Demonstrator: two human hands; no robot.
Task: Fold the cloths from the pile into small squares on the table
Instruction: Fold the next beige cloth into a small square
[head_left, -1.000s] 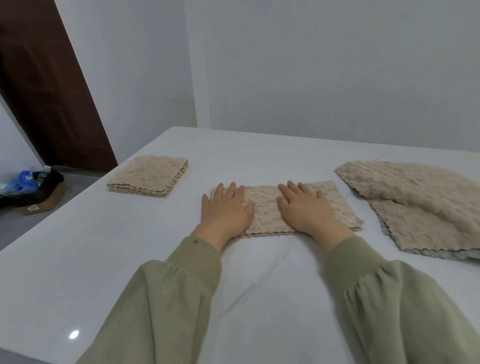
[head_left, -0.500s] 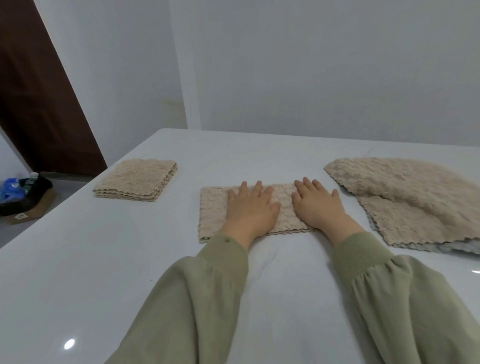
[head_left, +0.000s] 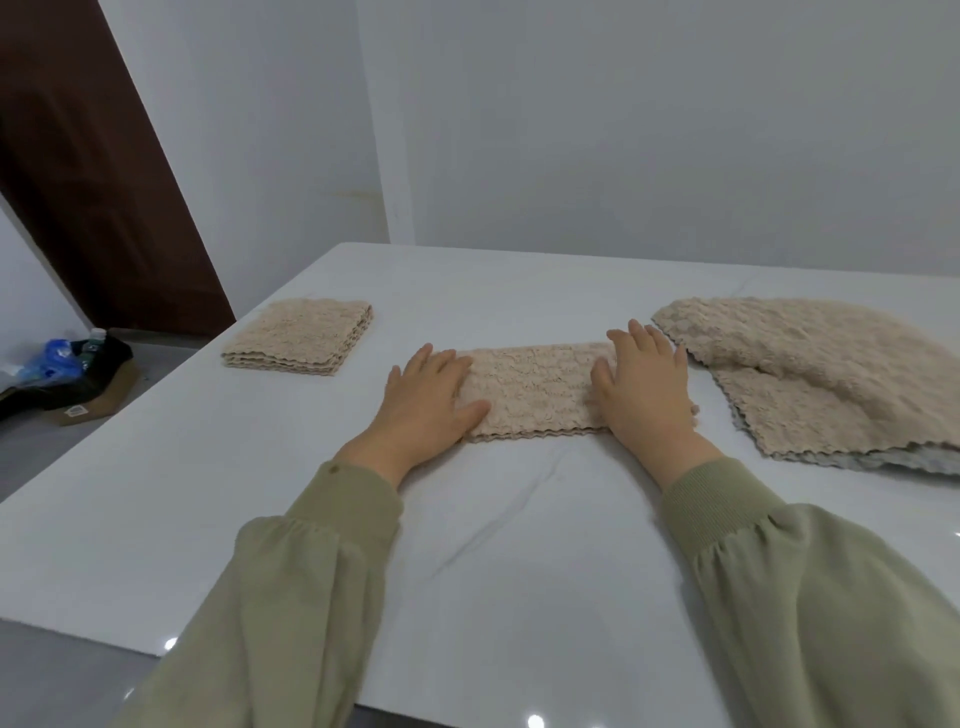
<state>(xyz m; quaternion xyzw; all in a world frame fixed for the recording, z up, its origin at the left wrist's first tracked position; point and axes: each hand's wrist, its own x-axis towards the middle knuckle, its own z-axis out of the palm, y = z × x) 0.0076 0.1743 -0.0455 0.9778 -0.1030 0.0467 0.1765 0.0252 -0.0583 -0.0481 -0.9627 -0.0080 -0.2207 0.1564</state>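
cloth (head_left: 535, 392) flat, long axis left-right (folded strip) | hands at ends

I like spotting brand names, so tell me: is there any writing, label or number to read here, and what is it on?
No text here can be read.
On the cardboard box on the floor: a small printed label, too blurred to read.
On the bottle by that box: any print is too small to read.
On the cloths and the table: no writing shows.
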